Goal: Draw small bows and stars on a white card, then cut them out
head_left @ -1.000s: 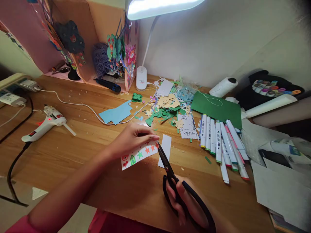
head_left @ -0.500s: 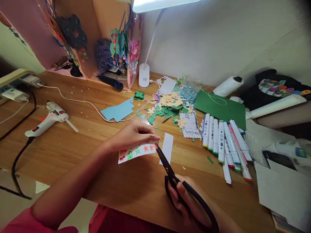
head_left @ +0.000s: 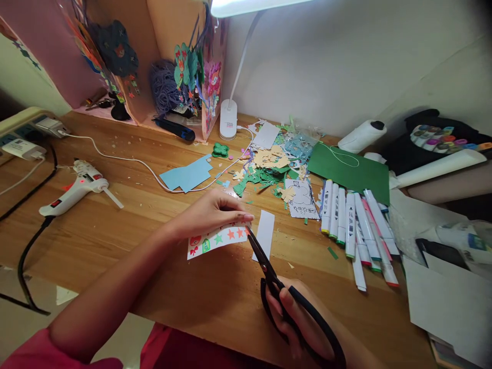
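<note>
Pinched in my left hand (head_left: 215,214) is a white paper strip (head_left: 212,245) with drawn red and orange stars, a green star and other small figures. My right hand (head_left: 298,312) grips black scissors (head_left: 269,271) by the handles, its fingers through the loops. The blade tips touch the strip's right edge beside the orange stars, just below my left fingertips. A blank white paper strip (head_left: 264,230) lies on the wooden table (head_left: 184,302) behind the blades.
Paper scraps (head_left: 271,161), blue paper (head_left: 188,173) and green card (head_left: 348,171) lie at the back. Several markers (head_left: 349,225) are on the right. A glue gun (head_left: 77,192) with its cord is on the left. A lamp base (head_left: 228,120) stands behind.
</note>
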Demonstrator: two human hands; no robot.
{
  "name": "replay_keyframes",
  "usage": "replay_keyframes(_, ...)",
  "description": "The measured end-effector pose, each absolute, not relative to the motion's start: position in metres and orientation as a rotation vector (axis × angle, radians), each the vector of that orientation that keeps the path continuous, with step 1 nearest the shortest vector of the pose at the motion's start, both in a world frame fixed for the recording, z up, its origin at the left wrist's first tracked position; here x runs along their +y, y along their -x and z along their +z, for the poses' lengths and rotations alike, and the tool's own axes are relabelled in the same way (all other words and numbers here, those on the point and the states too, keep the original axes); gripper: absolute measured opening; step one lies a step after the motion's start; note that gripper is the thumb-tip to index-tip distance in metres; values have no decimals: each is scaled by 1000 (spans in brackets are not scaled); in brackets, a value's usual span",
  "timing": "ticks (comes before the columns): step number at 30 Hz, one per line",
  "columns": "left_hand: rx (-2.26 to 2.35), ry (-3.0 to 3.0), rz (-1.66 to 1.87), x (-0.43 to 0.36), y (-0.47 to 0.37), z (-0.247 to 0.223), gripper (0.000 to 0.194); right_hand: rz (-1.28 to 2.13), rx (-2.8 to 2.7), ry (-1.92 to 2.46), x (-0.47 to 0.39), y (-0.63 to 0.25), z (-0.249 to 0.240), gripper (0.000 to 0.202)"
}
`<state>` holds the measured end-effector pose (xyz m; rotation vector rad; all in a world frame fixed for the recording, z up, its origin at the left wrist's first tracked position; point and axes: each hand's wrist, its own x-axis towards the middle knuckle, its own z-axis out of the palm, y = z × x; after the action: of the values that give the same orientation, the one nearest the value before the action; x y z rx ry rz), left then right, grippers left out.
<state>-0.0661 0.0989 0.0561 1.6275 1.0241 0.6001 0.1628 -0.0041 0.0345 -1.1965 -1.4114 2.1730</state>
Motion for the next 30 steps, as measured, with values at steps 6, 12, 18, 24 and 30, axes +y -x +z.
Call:
replay_keyframes(6, 1052, -1511, 654, 95, 60, 54, 29, 2159, -1408, 1148, -5, -160, 28, 55)
replay_keyframes(12, 1199, -1395, 816, 84, 46, 53, 31, 2188, -1273, 1018, -7, -160, 16, 61)
replay_keyframes(18, 1239, -1259, 880, 76, 37, 50, 31, 2247, -1154, 961, -6, -157, 11, 63)
replay_keyframes(24, 1292, -1229, 900, 73, 32, 43, 31, 2220, -1094, 985, -7, -156, 7, 59)
replay_keyframes(30, 1287, -1198, 920, 74, 29, 43, 29, 2161, -1123, 1069, -11, -157, 2, 60)
